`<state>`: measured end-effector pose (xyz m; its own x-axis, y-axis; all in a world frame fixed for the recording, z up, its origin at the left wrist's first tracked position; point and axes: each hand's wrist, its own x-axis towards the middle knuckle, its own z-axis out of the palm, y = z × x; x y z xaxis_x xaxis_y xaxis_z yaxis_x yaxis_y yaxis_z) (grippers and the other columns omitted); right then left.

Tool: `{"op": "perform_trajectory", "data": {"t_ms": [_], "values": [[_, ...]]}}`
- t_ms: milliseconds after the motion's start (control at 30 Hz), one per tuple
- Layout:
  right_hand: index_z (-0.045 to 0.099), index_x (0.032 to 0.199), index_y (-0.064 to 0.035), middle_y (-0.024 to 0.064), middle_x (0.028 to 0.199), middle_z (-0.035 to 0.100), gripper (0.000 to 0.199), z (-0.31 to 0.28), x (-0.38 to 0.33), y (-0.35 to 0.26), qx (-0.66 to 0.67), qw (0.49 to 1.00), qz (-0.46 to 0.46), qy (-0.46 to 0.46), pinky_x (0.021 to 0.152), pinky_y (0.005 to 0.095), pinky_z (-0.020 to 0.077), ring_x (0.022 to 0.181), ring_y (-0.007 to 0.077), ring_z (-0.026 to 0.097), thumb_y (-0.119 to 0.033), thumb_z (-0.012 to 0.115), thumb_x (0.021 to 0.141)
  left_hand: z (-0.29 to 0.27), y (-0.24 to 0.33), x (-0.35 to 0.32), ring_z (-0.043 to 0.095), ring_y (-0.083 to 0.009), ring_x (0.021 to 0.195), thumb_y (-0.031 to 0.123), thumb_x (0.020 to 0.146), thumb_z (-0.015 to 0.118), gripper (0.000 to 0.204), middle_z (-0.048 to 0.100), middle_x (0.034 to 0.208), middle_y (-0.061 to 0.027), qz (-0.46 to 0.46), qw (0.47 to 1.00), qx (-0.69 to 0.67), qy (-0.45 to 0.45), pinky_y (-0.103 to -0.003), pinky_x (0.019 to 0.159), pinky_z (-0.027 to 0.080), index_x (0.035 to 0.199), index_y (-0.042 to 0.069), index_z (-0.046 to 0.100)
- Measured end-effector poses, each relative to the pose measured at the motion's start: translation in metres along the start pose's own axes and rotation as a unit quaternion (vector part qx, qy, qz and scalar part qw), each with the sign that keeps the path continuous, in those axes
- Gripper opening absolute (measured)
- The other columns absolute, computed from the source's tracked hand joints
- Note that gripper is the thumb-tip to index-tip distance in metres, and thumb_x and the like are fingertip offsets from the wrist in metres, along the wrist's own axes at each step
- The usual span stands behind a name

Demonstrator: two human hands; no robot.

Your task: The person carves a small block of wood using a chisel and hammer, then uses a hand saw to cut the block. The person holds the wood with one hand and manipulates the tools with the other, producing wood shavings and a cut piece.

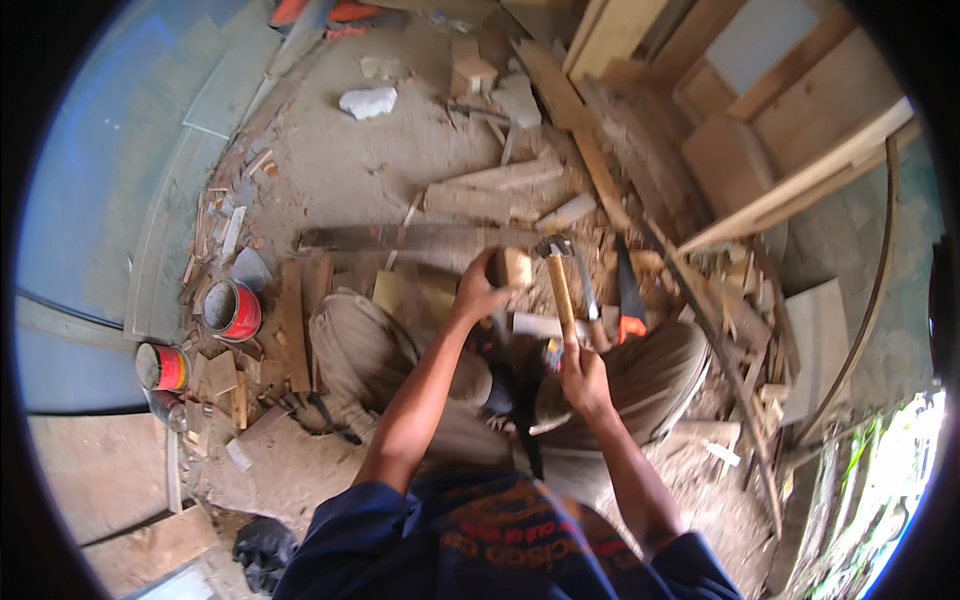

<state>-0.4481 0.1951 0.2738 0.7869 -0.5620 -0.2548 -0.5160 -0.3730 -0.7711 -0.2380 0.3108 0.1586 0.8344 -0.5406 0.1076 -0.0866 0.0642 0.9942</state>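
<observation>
My left hand [480, 288] is closed around a short wooden block [515, 268], held up in front of my crossed legs. In my right hand [582, 378] is a hammer [562, 290], gripped by its wooden handle. Its dark metal head [553, 245] points away from me, just right of the block and seemingly apart from it. Beyond the hammer lies a handsaw [628, 290] with a dark blade and an orange handle. Between hammer and saw is another long tool [588, 290] with a pale metallic shaft, its kind unclear. Motion blurs the block's edges.
A dark plank [400, 238] lies across the ground ahead. Two red tins [237, 312] [163, 367] stand at left near a blue-grey panel [100, 200]. Wood scraps [480, 195] litter the dirt floor. A wooden frame [780, 190] rises at the right, with a long thin board [710, 340] below.
</observation>
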Motion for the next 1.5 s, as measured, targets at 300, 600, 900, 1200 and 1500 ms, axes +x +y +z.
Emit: {"op": "perform_trajectory", "data": {"t_ms": [300,600,900,1200,1500], "values": [[0.048,0.082,-0.0019,0.0026,0.065,0.047,0.061,-0.036,-0.002,-0.123,0.384,0.805,-0.435,0.123,0.044,0.0238,0.0296,0.053,0.0096,0.044,-0.059,0.048,0.104,-0.024,-0.017,0.01,0.064,-0.0229,0.119,0.0,0.067,0.09,0.083,0.067,0.126,-0.0107,0.013,0.995,0.079,0.053,-0.037,0.102,0.05,0.14,0.005,0.051],[0.052,0.084,-0.0071,-0.0048,0.06,0.043,0.053,-0.025,-0.017,-0.068,0.244,0.968,-0.051,0.028,0.042,0.0237,0.0316,0.048,0.0061,0.041,-0.052,0.04,0.11,-0.031,0.004,0.0,0.06,-0.0272,0.127,0.008,0.065,0.093,0.084,0.065,0.133,-0.0145,-0.022,0.996,0.056,0.063,-0.039,0.106,0.046,0.139,0.004,0.054],[0.058,0.086,-0.0002,0.0044,0.066,0.056,0.047,0.023,-0.013,-0.002,-0.023,0.984,-0.175,0.029,0.053,0.0337,0.0416,0.058,0.0163,0.053,-0.039,0.047,0.11,-0.018,0.013,0.012,0.065,-0.0224,0.115,0.003,0.065,0.091,0.081,0.068,0.125,-0.0119,0.008,0.993,0.064,0.097,-0.036,0.1,0.051,0.136,0.004,0.052],[0.049,0.081,-0.007,-0.0004,0.061,0.046,0.053,-0.032,-0.018,-0.144,0.383,0.877,-0.287,0.047,0.041,0.0269,0.0297,0.047,0.0094,0.041,-0.05,0.041,0.11,-0.038,0.001,0.001,0.064,-0.0289,0.12,0.014,0.065,0.095,0.085,0.068,0.128,-0.0154,0.019,0.99,0.104,0.095,-0.039,0.102,0.049,0.139,0.004,0.052],[0.061,0.079,0.0041,0.0114,0.06,0.056,0.052,0.018,-0.033,-0.011,0.061,0.998,-0.023,-0.01,0.048,0.0411,0.0422,0.05,0.02,0.053,-0.037,0.051,0.109,-0.028,0.004,0.004,0.065,-0.0243,0.117,0.009,0.067,0.093,0.085,0.068,0.125,-0.0131,-0.023,0.992,0.106,0.058,-0.038,0.099,0.052,0.141,0.006,0.051]]}}
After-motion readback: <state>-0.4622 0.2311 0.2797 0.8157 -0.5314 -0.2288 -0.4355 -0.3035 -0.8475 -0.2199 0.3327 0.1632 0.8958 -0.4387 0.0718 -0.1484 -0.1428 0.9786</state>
